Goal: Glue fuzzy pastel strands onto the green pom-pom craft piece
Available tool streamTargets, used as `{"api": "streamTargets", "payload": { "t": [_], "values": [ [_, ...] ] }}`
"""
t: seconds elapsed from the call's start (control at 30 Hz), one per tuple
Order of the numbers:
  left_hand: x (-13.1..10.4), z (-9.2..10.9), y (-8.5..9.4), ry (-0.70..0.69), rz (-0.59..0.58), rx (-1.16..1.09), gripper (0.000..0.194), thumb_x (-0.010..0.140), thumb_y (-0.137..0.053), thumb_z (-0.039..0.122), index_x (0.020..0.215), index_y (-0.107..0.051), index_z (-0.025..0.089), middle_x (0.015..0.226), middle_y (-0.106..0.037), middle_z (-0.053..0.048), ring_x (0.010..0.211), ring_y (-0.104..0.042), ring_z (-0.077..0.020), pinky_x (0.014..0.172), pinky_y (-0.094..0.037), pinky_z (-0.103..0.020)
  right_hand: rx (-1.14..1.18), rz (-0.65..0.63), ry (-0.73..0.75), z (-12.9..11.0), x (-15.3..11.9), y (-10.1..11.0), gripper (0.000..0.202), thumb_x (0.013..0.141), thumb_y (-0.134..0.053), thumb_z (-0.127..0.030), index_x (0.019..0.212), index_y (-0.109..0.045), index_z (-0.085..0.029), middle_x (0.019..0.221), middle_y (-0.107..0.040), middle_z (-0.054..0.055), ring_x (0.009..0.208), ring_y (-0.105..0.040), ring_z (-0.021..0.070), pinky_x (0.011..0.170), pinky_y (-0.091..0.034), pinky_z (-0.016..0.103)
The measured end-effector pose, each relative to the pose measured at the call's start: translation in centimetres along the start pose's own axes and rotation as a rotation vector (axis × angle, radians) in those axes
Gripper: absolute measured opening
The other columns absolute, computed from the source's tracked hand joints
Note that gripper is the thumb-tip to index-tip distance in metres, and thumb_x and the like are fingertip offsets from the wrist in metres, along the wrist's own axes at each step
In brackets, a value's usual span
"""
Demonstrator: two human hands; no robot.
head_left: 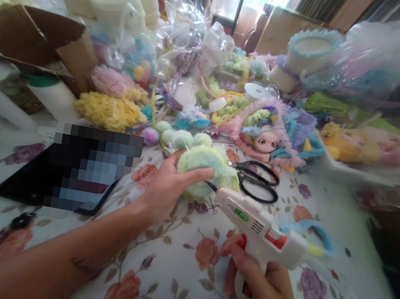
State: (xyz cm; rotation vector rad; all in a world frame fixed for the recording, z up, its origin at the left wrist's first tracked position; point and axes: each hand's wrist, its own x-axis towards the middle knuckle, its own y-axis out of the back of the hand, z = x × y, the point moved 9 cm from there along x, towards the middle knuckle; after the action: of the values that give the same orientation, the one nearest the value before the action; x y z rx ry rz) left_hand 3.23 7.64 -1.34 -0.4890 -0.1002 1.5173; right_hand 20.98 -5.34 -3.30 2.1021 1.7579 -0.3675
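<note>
My left hand (166,185) is closed on a fluffy pale green and yellow plush piece (205,163), its thumb lying across the front. In my right hand (258,278) is a white glue gun (250,217), gripped by the handle with a finger at the red trigger. The gun's dark nozzle points left and meets or nearly meets the lower right side of the plush piece; I cannot tell if they touch. Black-handled scissors (260,180) lie just behind the gun, their blades hidden by the plush. Several pale green pompoms (182,138) sit behind my left hand.
A dark tablet or phone (34,167) lies at the left on the flowered tablecloth (151,270). Behind it stand a cardboard box (30,37) and a white thread cone (52,97). Craft pieces, a doll face (266,141) and plastic bags (190,29) crowd the back. A blue loop (313,229) lies right.
</note>
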Motion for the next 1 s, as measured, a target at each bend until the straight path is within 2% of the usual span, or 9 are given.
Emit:
{"api": "streamTargets", "payload": {
  "t": [0.2, 0.43, 0.63, 0.83, 1.0],
  "values": [
    [0.05, -0.22, 0.04, -0.006, -0.01, 0.006, 0.04, 0.066, -0.098, 0.03, 0.095, -0.072, 0.02, 0.1, -0.08, -0.005, 0.102, -0.075, -0.0273, 0.08, -0.06, -0.03, -0.008, 0.031, -0.048, 0.22, -0.13, 0.18, 0.048, 0.076, -0.081, -0.066, 0.062, -0.066, -0.023, 0.047, -0.058, 0.001, 0.052, -0.051, 0.0171, 0.058, -0.046, 0.03],
    [0.06, -0.31, 0.23, 0.021, 0.018, -0.003, 0.04, 0.062, -0.1, 0.025, 0.091, -0.072, 0.021, 0.095, -0.08, -0.003, 0.102, -0.075, -0.0287, 0.08, -0.061, -0.031, 0.007, 0.026, -0.027, 0.11, -0.06, 0.17, 0.046, 0.077, -0.08, -0.063, 0.063, -0.065, -0.023, 0.048, -0.06, 0.001, 0.051, -0.05, 0.0165, 0.056, -0.045, 0.03],
    [0.05, -0.34, 0.31, -0.005, 0.01, -0.002, 0.039, 0.066, -0.099, 0.025, 0.094, -0.073, 0.019, 0.094, -0.08, -0.003, 0.095, -0.076, -0.0244, 0.077, -0.06, -0.028, 0.019, 0.045, -0.024, 0.13, -0.07, 0.31, 0.044, 0.076, -0.081, -0.062, 0.066, -0.068, -0.022, 0.047, -0.059, 0.0, 0.047, -0.047, 0.0146, 0.051, -0.045, 0.028],
    [0.03, -0.41, 0.25, -0.036, -0.016, -0.014, 0.046, 0.065, -0.101, 0.029, 0.102, -0.074, 0.019, 0.093, -0.079, -0.002, 0.086, -0.075, -0.0189, 0.071, -0.058, -0.024, -0.032, 0.02, -0.035, 0.55, -0.05, 0.36, 0.053, 0.082, -0.075, -0.061, 0.051, -0.062, -0.021, 0.045, -0.057, 0.003, 0.048, -0.048, 0.0132, 0.052, -0.043, 0.026],
    [-0.07, -0.2, 0.18, -0.029, -0.004, -0.011, 0.047, 0.065, -0.101, 0.029, 0.103, -0.075, 0.02, 0.089, -0.078, 0.0, 0.083, -0.074, -0.018, 0.068, -0.057, -0.023, -0.058, 0.045, -0.04, 0.74, 0.04, 0.74, 0.053, 0.08, -0.075, -0.066, 0.054, -0.063, -0.021, 0.047, -0.058, 0.002, 0.047, -0.045, 0.0134, 0.048, -0.041, 0.027]
  ]
}}
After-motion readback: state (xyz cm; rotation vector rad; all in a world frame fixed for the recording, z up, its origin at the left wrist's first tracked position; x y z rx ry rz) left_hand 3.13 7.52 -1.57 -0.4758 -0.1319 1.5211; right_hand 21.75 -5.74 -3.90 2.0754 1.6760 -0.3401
